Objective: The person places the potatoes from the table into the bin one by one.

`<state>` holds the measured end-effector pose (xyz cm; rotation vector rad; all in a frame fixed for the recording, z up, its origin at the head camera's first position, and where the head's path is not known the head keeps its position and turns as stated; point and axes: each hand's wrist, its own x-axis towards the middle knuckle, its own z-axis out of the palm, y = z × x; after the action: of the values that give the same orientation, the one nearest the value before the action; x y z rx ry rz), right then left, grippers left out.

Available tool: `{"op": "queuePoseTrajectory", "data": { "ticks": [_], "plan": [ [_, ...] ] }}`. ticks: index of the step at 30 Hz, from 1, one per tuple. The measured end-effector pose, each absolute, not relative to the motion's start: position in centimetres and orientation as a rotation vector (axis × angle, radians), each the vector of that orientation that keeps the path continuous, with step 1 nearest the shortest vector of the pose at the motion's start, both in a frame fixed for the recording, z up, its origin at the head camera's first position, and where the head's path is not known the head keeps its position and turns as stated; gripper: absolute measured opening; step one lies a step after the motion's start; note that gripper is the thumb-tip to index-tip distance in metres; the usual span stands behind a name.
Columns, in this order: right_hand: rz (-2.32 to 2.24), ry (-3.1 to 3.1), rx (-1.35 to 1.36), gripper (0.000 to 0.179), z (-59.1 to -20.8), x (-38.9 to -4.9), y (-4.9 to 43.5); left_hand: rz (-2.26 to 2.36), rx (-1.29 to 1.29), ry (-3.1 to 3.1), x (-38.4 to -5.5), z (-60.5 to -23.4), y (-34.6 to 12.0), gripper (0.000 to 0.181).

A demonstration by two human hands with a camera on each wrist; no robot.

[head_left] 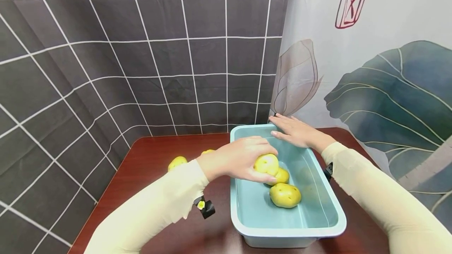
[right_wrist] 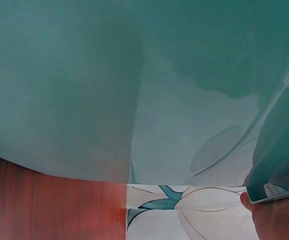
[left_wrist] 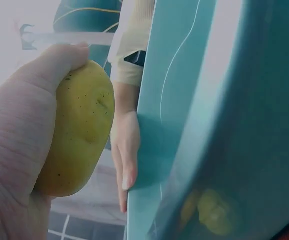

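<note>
My left hand point(head_left: 243, 158) grips a yellow potato point(head_left: 266, 164) over the light blue plastic basin point(head_left: 287, 232). In the left wrist view this potato point(left_wrist: 82, 135) sits between thumb and palm, clear of the basin wall. Two more potatoes lie inside the basin: one whole in view point(head_left: 285, 195), the other point(head_left: 282, 176) partly covered by the held potato. My right hand point(head_left: 296, 131) rests at the basin's far right rim, its fingers straight. Only part of the right hand point(right_wrist: 279, 220) shows in the right wrist view, against the rim.
On the red-brown table point(head_left: 155, 191), left of the basin, lie a potato point(head_left: 177, 162) and another point(head_left: 207, 151) mostly hidden behind my left wrist. A dark gridded curtain point(head_left: 205, 58) hangs behind the table, beside a white one point(head_left: 318, 19) with painted leaves.
</note>
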<state>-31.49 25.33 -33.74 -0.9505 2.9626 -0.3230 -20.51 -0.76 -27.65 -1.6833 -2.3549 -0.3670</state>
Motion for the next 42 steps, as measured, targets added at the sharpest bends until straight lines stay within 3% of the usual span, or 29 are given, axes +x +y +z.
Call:
{"op": "queuePoseTrajectory", "data": {
  "ticks": [24, 42],
  "plan": [
    [-0.319, 2.965, -0.969, 0.071, -33.7, -31.4, 25.5, -0.333, -1.79, -2.626, -21.4, -30.2, 3.4, 0.056],
    [-0.321, 2.964, -0.986, 0.072, -33.9, -31.5, 25.5, -0.285, -1.949, -2.847, -22.6, -30.1, 6.0, 0.04]
  ]
}}
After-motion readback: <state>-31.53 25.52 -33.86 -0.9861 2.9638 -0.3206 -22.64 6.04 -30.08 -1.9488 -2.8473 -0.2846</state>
